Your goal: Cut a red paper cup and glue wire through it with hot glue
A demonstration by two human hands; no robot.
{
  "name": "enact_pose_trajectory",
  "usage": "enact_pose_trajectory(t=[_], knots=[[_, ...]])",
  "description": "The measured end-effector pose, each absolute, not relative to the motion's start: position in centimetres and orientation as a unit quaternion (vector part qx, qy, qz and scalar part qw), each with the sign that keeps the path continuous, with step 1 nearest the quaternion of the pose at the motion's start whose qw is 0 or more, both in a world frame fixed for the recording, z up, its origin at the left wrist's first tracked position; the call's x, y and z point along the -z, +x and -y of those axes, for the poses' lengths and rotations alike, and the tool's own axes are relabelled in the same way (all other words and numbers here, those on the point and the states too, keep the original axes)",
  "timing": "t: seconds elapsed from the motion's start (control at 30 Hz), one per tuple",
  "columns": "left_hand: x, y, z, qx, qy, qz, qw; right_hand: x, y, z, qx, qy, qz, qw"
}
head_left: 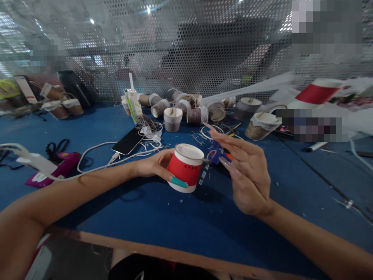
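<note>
A person's left hand point(154, 165) grips a red paper cup point(186, 167), tilted just above the blue worktable point(151, 214), fingers wrapped round its wall, while the right hand point(247, 175), fingers partly spread, pinches a small blue-purple piece point(215, 152) at the cup's rim. The step appears to be fixing that piece to the cup; the next move likely calls for a steady cup and a precise press at the rim. Beyond lie a charging phone point(128, 141) and a row of wrapped cups point(175, 112) against perforated mesh point(186, 50).
</note>
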State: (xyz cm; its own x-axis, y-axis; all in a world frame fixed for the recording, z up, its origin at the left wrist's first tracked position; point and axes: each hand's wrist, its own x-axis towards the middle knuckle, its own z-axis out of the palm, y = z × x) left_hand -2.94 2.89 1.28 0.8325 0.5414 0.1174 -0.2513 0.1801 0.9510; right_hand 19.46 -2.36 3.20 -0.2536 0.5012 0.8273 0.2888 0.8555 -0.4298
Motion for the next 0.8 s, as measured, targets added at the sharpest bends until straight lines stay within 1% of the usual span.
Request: enact_pose_trajectory(t=[0.07,0.13,0.3,0.4,0.47,0.57,0.73,0.8], knots=[[-1.2,-2.9,-2.9,-0.267,0.578,-0.120,0.762,-3.3,19.4,1.8,-0.220,-0.217,0.749,0.586],[-1.1,-2.9,-3.0,-0.281,0.566,-0.121,0.765,-3.2,19.8,1.0,-0.295,-0.196,0.720,0.597],[-0.9,-3.0,-3.3,-0.292,0.535,-0.128,0.783,-2.9,21.6,-1.2,-0.294,-0.214,0.703,0.611],[-0.9,-3.0,-3.4,-0.306,0.530,-0.138,0.779,-3.7,21.9,-1.5,-0.357,-0.251,0.611,0.660],[-0.9,-2.9,-3.3,-0.318,0.536,-0.147,0.768,-4.5,21.7,-1.4,-0.397,-0.275,0.557,0.676],[-0.9,-2.7,-3.2,-0.357,0.541,-0.168,0.743,-5.2,21.2,-1.2,-0.378,-0.293,0.572,0.667],[-0.4,-2.4,-3.3,-0.427,0.551,-0.186,0.692,-4.3,20.6,-0.1,-0.257,-0.323,0.683,0.603],[-0.3,-2.2,-3.4,-0.457,0.558,-0.198,0.664,-4.0,20.3,0.4,-0.234,-0.321,0.708,0.583]])
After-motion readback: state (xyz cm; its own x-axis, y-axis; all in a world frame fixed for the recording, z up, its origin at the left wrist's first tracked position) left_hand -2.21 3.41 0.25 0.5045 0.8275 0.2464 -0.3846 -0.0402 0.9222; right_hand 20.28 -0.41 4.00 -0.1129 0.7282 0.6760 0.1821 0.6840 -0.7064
